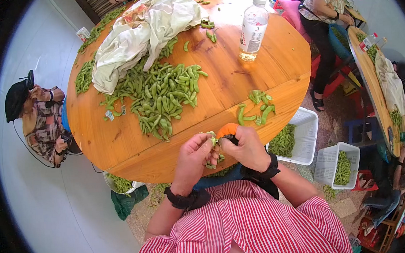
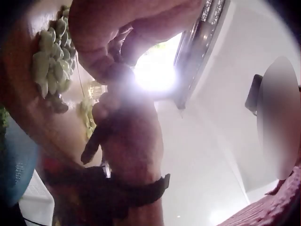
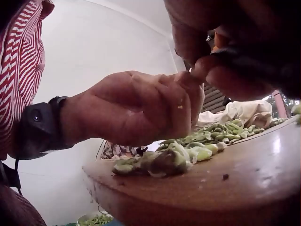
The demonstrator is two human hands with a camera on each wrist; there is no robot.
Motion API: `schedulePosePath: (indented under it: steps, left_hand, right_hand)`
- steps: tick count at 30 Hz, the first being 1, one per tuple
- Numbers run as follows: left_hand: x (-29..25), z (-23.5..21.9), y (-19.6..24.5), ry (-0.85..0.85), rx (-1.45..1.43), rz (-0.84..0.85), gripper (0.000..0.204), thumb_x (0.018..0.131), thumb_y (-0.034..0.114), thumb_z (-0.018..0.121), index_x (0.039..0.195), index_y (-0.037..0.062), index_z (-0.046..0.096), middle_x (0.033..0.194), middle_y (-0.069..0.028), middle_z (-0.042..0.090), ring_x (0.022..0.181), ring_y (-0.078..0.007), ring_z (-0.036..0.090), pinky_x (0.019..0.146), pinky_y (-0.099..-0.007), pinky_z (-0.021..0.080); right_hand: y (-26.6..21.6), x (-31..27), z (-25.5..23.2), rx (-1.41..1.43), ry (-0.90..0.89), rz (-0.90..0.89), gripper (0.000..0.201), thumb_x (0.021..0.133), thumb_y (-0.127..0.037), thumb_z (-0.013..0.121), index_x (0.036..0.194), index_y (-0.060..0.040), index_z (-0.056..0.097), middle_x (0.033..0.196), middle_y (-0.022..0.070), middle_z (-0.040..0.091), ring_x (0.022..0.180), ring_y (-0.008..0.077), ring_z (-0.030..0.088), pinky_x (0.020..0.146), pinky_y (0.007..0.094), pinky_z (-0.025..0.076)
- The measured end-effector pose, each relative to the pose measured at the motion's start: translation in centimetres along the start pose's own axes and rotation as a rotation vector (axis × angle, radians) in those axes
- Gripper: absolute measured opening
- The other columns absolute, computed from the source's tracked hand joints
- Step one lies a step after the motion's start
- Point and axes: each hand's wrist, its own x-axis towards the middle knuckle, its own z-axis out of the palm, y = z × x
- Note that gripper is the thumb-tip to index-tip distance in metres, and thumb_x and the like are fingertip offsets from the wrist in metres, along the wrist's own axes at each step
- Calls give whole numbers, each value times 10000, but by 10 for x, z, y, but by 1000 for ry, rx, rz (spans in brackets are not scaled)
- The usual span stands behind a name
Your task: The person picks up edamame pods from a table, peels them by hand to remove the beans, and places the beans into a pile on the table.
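Note:
In the head view my left hand (image 1: 194,157) pinches a green soybean pod (image 1: 213,139) at the table's near edge. My right hand (image 1: 248,149) meets it there, fingertips close together, with its fingers curled round an orange-and-black item (image 1: 226,130); I cannot tell what kind it is. More green pods (image 3: 164,160) show just under the left hand in the right wrist view. Beyond both hands, a large heap of soybean pods (image 1: 162,91) covers part of the round wooden table (image 1: 237,84). A smaller group of pods (image 1: 264,109) lies ahead of the right hand.
A pale cloth (image 1: 139,32) lies over the heap's far side, and a clear bottle (image 1: 254,29) stands to its right. White baskets (image 1: 310,133) with pods are on the floor at right. Another person (image 1: 37,119) sits at left; others sit by a second table (image 1: 374,91).

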Motion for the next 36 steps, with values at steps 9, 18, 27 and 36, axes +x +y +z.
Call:
schedulePosePath:
  steps: [9,18,27,36]
  left_hand:
    - [-3,4,1,-3,306,124,181,994,79,518,1137,-11,584,849,-33,639,658,-88,606,611,-228,520]
    - [6,-17,8,252,-6,243,137,973,66,570,1095,12,601,891,-49,648,712,-118,616,626,-234,513]
    - [-17,-21,-13,387,213,324,148,950,66,584,1076,-8,604,827,-28,618,673,-81,559,629,-219,467]
    - [-19,-24,-30,329,419,524,105,925,9,604,1025,-20,615,927,-19,551,760,-74,537,691,-211,448]
  right_hand:
    - [-3,0,-7,-96,-54,-99,71,836,-77,601,858,-12,621,630,92,552,567,102,497,538,285,435]
    - [3,-2,-35,-379,34,-203,158,827,-56,607,984,-40,613,875,181,627,807,378,633,680,430,509]
    - [16,-10,-55,-707,278,-99,128,824,-109,655,945,-69,646,876,157,636,780,364,634,671,450,506]
    - [20,-18,-26,-675,369,-156,109,828,-85,647,937,-80,654,916,136,639,756,349,638,634,424,508]
